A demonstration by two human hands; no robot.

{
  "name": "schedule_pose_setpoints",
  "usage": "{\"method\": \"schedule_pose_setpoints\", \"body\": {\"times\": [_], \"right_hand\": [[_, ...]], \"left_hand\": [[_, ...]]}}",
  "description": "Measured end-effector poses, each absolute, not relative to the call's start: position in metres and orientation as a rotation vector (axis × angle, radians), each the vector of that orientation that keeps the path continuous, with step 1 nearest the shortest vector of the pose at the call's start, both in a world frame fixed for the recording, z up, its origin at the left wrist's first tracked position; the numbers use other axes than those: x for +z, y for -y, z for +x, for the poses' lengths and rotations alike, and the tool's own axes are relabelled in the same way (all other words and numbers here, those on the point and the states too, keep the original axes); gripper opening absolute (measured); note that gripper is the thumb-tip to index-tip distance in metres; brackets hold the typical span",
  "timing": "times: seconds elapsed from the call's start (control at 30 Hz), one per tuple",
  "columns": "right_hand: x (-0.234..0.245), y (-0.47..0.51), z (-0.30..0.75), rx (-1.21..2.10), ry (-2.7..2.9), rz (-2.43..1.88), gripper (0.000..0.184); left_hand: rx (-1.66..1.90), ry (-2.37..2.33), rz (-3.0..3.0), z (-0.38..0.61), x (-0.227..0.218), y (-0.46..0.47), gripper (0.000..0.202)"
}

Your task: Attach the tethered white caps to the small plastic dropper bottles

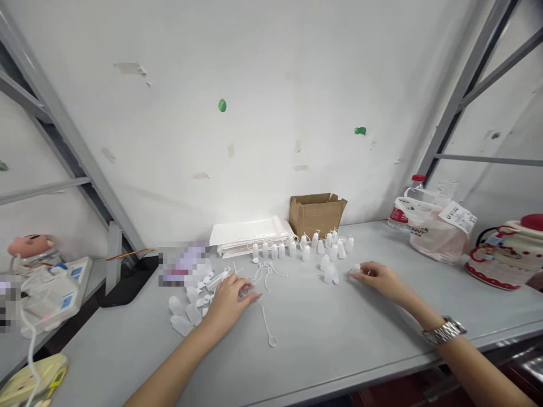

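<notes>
The left hand [231,299] is laid palm-down on the worktop [339,339], its fingers curled over a small clear piece [246,291]; whether it is gripped cannot be told. A small white cap [356,267] is pinched at the fingertips of the right hand [379,278]. Beside the left hand, loose bottles [183,316] are lying flat, and loose cords [268,330] are scattered between the hands. Behind, standing bottles [305,249] are ranged in a row, several with cords fitted, before a cardboard box [316,213]. Rather more than half the bottles may be judged dealt with, the lying ones left.
</notes>
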State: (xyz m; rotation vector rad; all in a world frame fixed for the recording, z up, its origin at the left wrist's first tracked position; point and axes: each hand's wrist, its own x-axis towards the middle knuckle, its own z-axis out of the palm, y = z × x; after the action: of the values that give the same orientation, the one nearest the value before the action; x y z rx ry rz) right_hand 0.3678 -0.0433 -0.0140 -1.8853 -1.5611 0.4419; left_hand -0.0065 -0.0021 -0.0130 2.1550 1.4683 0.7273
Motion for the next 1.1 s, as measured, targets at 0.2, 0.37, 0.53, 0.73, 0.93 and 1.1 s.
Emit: {"method": "schedule_pose_setpoints", "body": {"times": [0.2, 0.37, 0.53, 0.73, 0.93, 1.1], "right_hand": [[-0.013, 0.042, 0.364, 0.401, 1.467, -1.909, 0.045], [0.005, 0.047, 0.356, 0.428, 1.381, -1.816, 0.039], [0.038, 0.044, 0.293, 0.724, 1.539, -1.400, 0.029], [0.039, 0.009, 0.199, 1.087, 1.724, -0.994, 0.024], [-0.001, -0.005, 0.172, 1.235, 1.658, -0.929, 0.027], [-0.007, 0.009, 0.172, 1.291, 1.726, -0.968, 0.025]], "left_hand": [[0.634, -1.456, 2.237, -0.005, -0.013, 0.003, 0.020], [0.685, -1.414, 2.247, -0.004, -0.016, 0.002, 0.013], [0.823, -1.366, 2.049, -0.001, -0.009, 0.004, 0.012], [1.085, -1.233, 1.598, -0.002, -0.001, 0.000, 0.022], [1.212, -1.125, 1.172, -0.009, -0.002, -0.005, 0.031], [1.176, -1.071, 1.160, -0.005, -0.004, 0.001, 0.029]]}}
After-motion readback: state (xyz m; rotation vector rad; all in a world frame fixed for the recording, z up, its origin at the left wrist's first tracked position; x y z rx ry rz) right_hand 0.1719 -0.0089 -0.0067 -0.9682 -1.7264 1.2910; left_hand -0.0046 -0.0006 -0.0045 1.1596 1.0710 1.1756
